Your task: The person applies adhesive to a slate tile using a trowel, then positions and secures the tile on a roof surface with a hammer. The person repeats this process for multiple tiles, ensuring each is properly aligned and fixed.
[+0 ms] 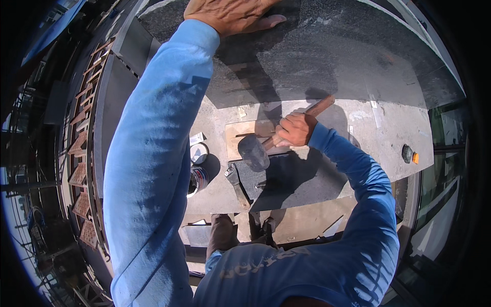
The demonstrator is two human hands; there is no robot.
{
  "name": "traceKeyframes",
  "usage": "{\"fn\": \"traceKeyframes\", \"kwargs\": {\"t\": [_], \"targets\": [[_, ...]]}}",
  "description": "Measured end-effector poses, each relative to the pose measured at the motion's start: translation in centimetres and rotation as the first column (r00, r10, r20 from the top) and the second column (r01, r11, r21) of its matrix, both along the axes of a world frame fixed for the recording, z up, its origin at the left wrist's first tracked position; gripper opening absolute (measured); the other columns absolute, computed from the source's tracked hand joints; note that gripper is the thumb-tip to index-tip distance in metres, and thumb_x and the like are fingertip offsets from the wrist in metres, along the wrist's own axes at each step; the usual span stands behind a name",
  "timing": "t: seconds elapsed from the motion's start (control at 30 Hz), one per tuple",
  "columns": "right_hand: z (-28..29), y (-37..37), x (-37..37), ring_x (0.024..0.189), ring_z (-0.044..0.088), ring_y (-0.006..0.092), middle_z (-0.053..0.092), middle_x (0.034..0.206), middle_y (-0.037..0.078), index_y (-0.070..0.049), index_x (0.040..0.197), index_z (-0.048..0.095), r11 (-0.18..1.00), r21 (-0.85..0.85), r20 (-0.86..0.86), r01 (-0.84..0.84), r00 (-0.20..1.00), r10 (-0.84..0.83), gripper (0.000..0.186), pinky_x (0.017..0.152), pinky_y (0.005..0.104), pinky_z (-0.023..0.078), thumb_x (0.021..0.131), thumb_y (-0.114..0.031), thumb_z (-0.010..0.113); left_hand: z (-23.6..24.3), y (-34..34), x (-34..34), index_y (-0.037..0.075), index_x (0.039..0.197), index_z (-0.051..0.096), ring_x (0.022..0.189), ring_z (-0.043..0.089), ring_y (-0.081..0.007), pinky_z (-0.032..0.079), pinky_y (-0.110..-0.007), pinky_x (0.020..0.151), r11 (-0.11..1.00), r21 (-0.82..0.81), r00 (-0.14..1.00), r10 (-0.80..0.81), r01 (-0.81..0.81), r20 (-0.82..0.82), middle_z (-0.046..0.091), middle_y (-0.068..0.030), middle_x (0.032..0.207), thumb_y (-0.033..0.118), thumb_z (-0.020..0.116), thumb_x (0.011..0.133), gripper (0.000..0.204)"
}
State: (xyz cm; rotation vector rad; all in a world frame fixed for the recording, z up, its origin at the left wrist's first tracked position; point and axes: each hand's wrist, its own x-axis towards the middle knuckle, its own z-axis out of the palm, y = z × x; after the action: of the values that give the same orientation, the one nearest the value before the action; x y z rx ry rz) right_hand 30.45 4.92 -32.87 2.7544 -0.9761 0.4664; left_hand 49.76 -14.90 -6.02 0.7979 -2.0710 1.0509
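Note:
My left hand (236, 14) rests at the top of a large dark grey stone slab (358, 61), thumb stretched out and fingertips partly out of frame. My right hand (295, 129) grips the wooden handle of a dark-headed mallet (253, 152), held over a smaller dark slab piece (286, 176). A metal hand tool (238, 188) lies at that piece's left edge. A pale wooden board (236, 130) is behind the mallet. A can (197, 181) and a round lid (199, 152) are partly hidden by my left arm.
A pale work surface (388, 133) holds an orange-and-black item (415, 158) at the right. Grey panels (115, 128) and a wooden lattice (82, 174) are at the left. My feet (221, 230) show below the surface's front edge. Dark framing (30, 215) fills the far left.

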Motion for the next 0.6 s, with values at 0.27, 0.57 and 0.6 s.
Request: {"fn": "traceKeyframes", "kwargs": {"t": [0.27,0.57,0.6], "targets": [[-1.1,-6.8,1.4,0.076,0.071,0.0323,0.069,0.087,0.015,-0.003,0.099,0.064,0.830,0.221,-0.230,0.512,0.854,-0.466,0.047,0.064,0.0432,0.058,0.097,-0.049,0.059,-0.9,-0.1,-0.9,0.022,0.124,0.058,0.113,0.056,-0.0239,0.038,-0.050,0.096,0.997,-0.002,0.997,-0.072,0.072,0.007,0.060,-0.0054,0.121,0.041,0.051,0.100,0.032],[3.0,-7.0,3.5,0.077,0.074,0.0331,0.071,0.088,0.020,0.000,0.108,0.063,0.926,0.293,-0.319,0.238,0.937,-0.140,0.053,0.063,0.0434,0.058,0.098,-0.052,0.057,-1.2,-0.1,0.6,0.023,0.129,0.053,0.120,0.051,-0.0238,0.033,-0.052,0.101,0.998,-0.006,0.997,-0.066,0.066,0.037,0.055,-0.0048,0.127,0.039,0.049,0.101,0.033],[2.1,-7.7,2.3,0.078,0.074,0.0326,0.072,0.089,0.020,0.000,0.110,0.062,0.903,0.271,-0.352,0.333,0.907,-0.229,0.053,0.064,0.0431,0.058,0.098,-0.051,0.058,-1.2,-0.1,0.4,0.023,0.130,0.052,0.120,0.051,-0.0238,0.032,-0.053,0.101,0.997,-0.004,0.996,-0.074,0.074,0.039,0.054,-0.0048,0.128,0.039,0.049,0.101,0.033]]}}
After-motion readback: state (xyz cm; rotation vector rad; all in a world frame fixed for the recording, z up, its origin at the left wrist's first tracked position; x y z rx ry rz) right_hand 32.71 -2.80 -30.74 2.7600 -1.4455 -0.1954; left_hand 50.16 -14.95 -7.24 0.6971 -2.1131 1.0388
